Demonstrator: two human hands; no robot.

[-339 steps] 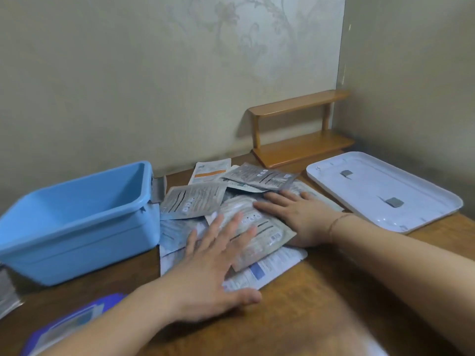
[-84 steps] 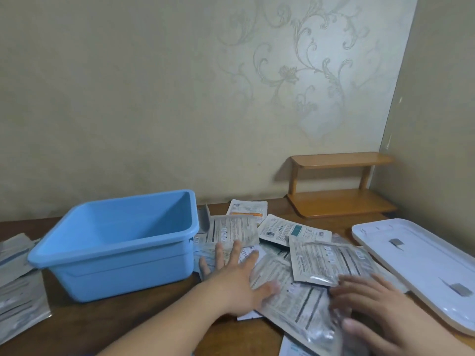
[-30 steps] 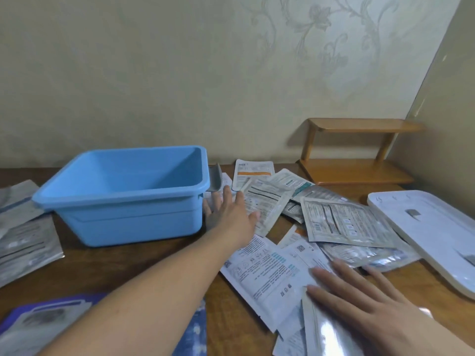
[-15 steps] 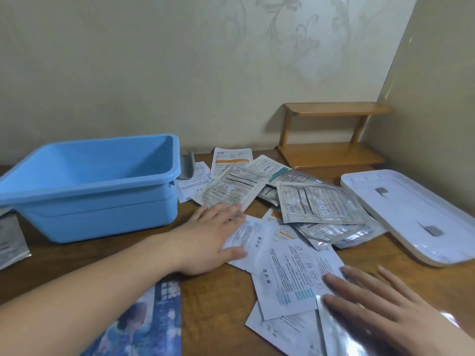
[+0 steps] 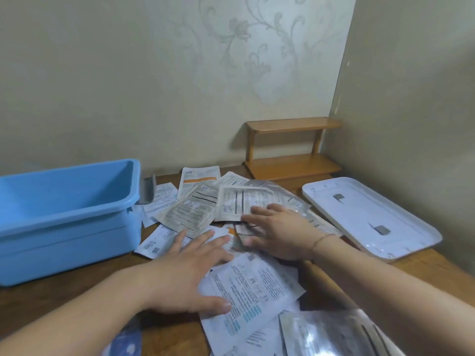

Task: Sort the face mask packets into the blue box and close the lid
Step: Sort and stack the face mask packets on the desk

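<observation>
Hands: left hand (image 5: pixel 190 273) and right hand (image 5: pixel 280 232) lie flat, fingers spread, gripping nothing.
Packets: face mask packets (image 5: pixel 205 209) scattered on the counter (image 5: pixel 77 301) beside the empty blue box (image 5: pixel 64 227).
Technique: rake them into one stack, then lift.

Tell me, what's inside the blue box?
Nothing that shows: the blue box looks empty, its inside walls and visible floor bare. Its near wall hides the front of the floor. The packets lie on the table beside it, under both flat hands.
</observation>
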